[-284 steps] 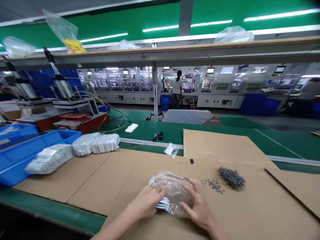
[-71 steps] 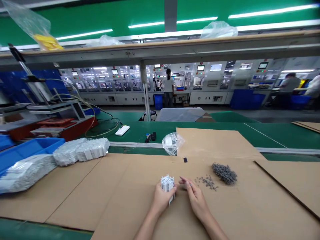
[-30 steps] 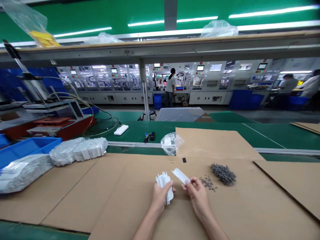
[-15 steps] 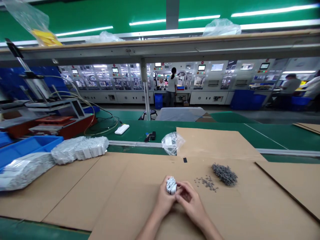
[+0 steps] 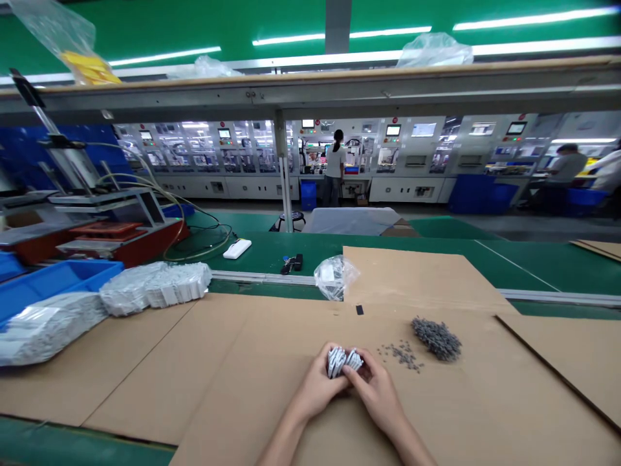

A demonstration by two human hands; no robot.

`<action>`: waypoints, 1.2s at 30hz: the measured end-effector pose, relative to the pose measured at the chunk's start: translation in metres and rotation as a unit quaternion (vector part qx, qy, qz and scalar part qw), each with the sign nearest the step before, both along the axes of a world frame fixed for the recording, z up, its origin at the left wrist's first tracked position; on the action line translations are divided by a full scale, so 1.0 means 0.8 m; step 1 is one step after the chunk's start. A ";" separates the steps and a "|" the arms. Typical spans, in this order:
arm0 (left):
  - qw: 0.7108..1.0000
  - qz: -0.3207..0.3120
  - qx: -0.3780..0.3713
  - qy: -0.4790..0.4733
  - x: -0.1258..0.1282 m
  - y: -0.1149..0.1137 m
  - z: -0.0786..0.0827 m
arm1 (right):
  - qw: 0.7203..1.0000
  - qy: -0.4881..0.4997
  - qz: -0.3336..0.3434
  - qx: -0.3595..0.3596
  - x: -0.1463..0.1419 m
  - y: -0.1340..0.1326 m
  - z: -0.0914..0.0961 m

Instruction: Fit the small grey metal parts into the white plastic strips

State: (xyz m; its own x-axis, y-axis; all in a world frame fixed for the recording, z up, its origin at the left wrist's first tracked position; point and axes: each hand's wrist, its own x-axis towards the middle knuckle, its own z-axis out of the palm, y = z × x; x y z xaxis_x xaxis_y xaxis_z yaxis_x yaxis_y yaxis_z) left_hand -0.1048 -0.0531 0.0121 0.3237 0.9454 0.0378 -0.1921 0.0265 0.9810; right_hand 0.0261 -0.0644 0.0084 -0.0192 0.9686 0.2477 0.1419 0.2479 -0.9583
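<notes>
A stack of thin white-grey flat pieces [image 5: 336,362] is gripped in my left hand [image 5: 316,383], its fingers curled round the outer side. My right hand [image 5: 379,387] closes on a second, smaller bunch of the same pieces [image 5: 354,360], right beside the first. Both hands meet just above the cardboard sheet [image 5: 272,362]. What exactly the pieces are is too small to make out. To the right of my hands lie scattered small grey parts [image 5: 403,355] and a dense heap of them [image 5: 436,338].
Bagged stacks of white pieces [image 5: 155,286] lie at left beside a blue bin [image 5: 63,279]. A press machine [image 5: 107,213] stands behind them. Farther back are a clear plastic bag [image 5: 334,278], a black key-like item [image 5: 292,263] and a white device [image 5: 237,248]. A person [image 5: 334,165] stands at distant machines.
The single visible bunch of pieces has become two side by side, one in each hand. My right hand has shifted slightly and now holds pieces where its fingers showed none before.
</notes>
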 end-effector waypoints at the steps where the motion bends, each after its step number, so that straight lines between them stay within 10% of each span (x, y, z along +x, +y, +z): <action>1: 1.000 0.002 -0.010 -0.006 0.000 0.000 0.000 | 1.000 0.019 0.003 -0.013 0.001 0.001 -0.001; 17: 0.996 0.083 0.025 0.026 -0.006 0.004 0.005 | 0.951 0.274 -0.073 -0.123 0.011 0.018 -0.022; 22: 0.989 0.137 0.013 0.044 -0.014 0.008 -0.003 | 0.937 0.261 0.066 -0.224 0.013 0.006 -0.006; 29: 0.997 0.036 -0.040 0.054 -0.015 0.001 -0.004 | 0.885 0.130 0.321 -0.310 0.028 -0.011 0.007; 36: 0.995 0.081 -0.046 0.039 -0.013 0.004 -0.001 | 0.954 0.173 0.147 -0.197 0.019 -0.004 0.008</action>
